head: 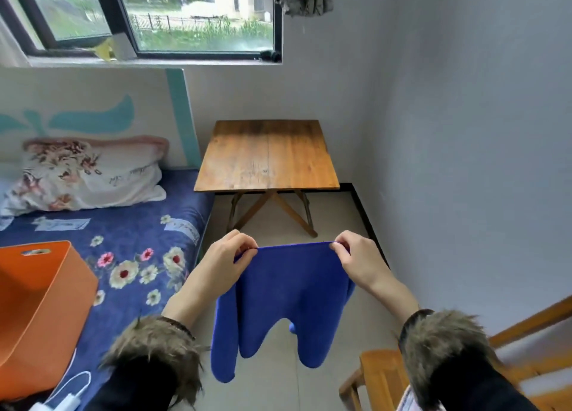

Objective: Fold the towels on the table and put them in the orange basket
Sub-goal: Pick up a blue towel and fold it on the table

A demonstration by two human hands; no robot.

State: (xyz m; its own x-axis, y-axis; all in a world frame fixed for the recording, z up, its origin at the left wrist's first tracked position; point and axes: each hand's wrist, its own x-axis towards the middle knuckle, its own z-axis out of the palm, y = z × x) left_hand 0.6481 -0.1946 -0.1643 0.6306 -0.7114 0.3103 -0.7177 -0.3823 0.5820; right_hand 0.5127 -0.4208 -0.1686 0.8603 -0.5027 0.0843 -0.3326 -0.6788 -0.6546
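Hanging in the air in front of the wooden table [268, 155], the blue towel [288, 299] is stretched flat along its top edge, its lower edge drooping in uneven lobes. The left hand [227, 260] and right hand [356, 260] each pinch a top corner. The orange basket [40, 311] sits on the bed [130, 240] to the left.

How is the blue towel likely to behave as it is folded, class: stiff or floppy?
Probably floppy: the blue towel sags in loose lobes below the left hand and right hand. Likely light, since fingers merely pinch its top edge.
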